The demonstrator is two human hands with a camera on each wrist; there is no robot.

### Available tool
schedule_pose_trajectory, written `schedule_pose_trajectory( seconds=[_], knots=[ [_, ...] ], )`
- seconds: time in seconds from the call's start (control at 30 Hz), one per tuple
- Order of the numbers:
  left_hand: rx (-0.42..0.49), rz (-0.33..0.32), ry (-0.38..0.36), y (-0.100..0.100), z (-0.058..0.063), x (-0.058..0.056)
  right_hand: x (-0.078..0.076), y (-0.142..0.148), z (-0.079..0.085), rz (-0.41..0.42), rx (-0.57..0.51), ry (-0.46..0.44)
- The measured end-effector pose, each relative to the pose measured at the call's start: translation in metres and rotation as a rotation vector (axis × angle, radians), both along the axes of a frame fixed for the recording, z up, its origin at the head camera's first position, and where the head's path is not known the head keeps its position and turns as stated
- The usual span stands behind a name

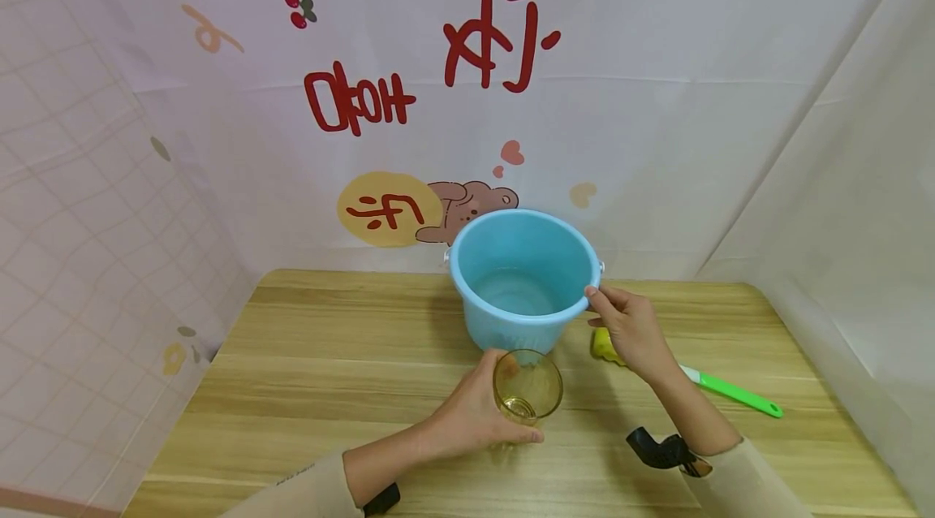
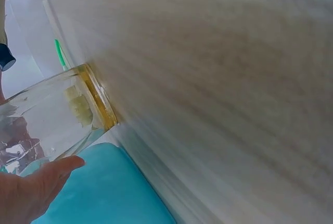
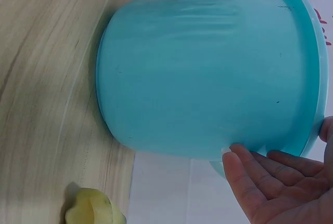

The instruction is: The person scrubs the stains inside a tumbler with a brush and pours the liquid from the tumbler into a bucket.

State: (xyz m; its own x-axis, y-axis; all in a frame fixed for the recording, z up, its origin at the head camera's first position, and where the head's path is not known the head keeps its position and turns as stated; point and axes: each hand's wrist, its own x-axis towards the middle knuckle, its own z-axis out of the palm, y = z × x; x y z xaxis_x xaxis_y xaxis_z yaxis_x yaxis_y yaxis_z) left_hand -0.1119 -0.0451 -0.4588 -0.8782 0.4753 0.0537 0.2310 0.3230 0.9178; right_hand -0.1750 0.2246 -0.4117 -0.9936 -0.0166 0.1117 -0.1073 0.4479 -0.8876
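Note:
A light blue bucket stands upright towards the back of the table. My left hand holds an amber-tinted clear glass upright just in front of it, fingers and thumb around its sides. Whether the glass's base touches the table I cannot tell. My right hand grips the bucket's right rim, thumb on the edge and fingers below it outside, as the right wrist view shows. Under that forearm lies a brush with a yellow sponge head and a green handle, partly hidden by the arm.
The wood-patterned table ends at a white printed cloth behind the bucket. Hanging cloth also closes off both sides. White handle mounts stick out from the bucket's rim. Black wrist devices sit on my forearms.

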Motion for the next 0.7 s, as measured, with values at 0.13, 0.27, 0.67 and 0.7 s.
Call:
schedule_pose_trajectory(
  seconds=[0.13,0.27,0.67,0.7],
  knots=[
    [-0.001,-0.014,-0.004,-0.0001,-0.0002,0.0003,-0.0002,0.0009,-0.0009,0.001,-0.004,0.009],
    [-0.001,-0.03,-0.002,-0.0002,-0.0004,0.0009,-0.0009,0.0015,-0.0016,-0.001,-0.005,0.013],
    [-0.005,-0.028,0.013,-0.0015,-0.0023,0.0036,-0.0006,0.0012,-0.0007,-0.002,-0.001,0.023],
    [-0.001,-0.031,0.012,-0.002,-0.0021,0.0038,-0.0008,0.0015,-0.0007,-0.004,0.002,0.023]
  ],
)
